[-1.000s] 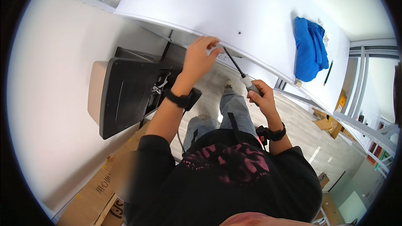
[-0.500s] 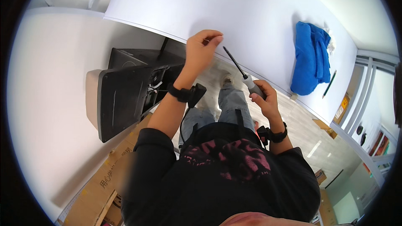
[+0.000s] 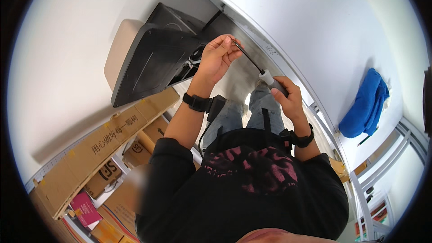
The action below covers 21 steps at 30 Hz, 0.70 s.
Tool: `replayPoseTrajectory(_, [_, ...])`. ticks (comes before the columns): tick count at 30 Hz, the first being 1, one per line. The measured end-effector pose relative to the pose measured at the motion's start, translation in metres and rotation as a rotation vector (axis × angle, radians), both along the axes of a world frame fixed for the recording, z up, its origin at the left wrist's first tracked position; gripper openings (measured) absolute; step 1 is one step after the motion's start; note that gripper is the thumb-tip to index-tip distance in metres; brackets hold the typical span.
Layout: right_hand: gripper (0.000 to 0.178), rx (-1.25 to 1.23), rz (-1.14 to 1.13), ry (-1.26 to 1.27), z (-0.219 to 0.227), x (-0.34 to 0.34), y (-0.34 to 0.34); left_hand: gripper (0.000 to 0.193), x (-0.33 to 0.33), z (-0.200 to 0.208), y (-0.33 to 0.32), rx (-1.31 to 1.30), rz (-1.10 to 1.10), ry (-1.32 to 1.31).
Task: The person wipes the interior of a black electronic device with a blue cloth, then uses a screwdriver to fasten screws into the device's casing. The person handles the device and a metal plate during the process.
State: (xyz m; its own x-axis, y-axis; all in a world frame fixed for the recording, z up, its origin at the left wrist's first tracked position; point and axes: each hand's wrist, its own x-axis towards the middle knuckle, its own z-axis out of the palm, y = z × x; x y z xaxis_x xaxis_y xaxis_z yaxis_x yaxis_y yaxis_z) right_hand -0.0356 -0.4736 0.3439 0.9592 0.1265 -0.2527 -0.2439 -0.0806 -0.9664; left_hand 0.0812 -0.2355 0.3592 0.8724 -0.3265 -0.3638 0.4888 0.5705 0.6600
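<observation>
My right hand (image 3: 291, 98) is wrapped round the grey handle of a screwdriver (image 3: 250, 58), whose long dark shaft slants up and left. At the shaft's tip, the thumb and forefinger of my left hand (image 3: 217, 58) are pinched together. What sits between them is too small to make out. Just left of that hand stands a large black-and-beige appliance (image 3: 155, 58) with a smooth black panel. White wires show in an opening at its right side, partly hidden by my left wrist.
A white table (image 3: 324, 36) stretches along the right, with a folded blue cloth (image 3: 365, 105) and a dark pencil (image 3: 364, 141) on it. Cardboard boxes (image 3: 112, 135) fill a shelf at lower left. A grey metal frame (image 3: 366, 207) stands at the right. Black straps circle both my wrists.
The view has turned left toward the appliance and the boxes. My left fingers have come to the screwdriver's tip, which was apart from them before. My right hand keeps its grip on the handle.
</observation>
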Motion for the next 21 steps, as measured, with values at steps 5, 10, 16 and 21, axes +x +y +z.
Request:
replayPoseTrajectory(5, [0.030,-0.095,0.060,-0.060,0.002,0.011,0.014,0.016,-0.012,-0.006,0.022,0.226,0.095,-0.010])
replayPoseTrajectory(10, [0.030,-0.349,0.082,-0.295,-0.001,0.025,0.031,0.016,-0.024,-0.026,0.045,0.415,0.168,0.037])
replayPoseTrajectory(16, [0.032,-0.296,0.080,-0.228,-0.033,0.030,0.061,0.016,-0.038,-0.069,0.077,0.302,0.226,0.125])
replayPoseTrajectory(21, [0.032,-0.051,0.020,0.020,-0.087,0.017,0.098,0.021,-0.036,-0.102,0.091,0.235,0.294,0.228])
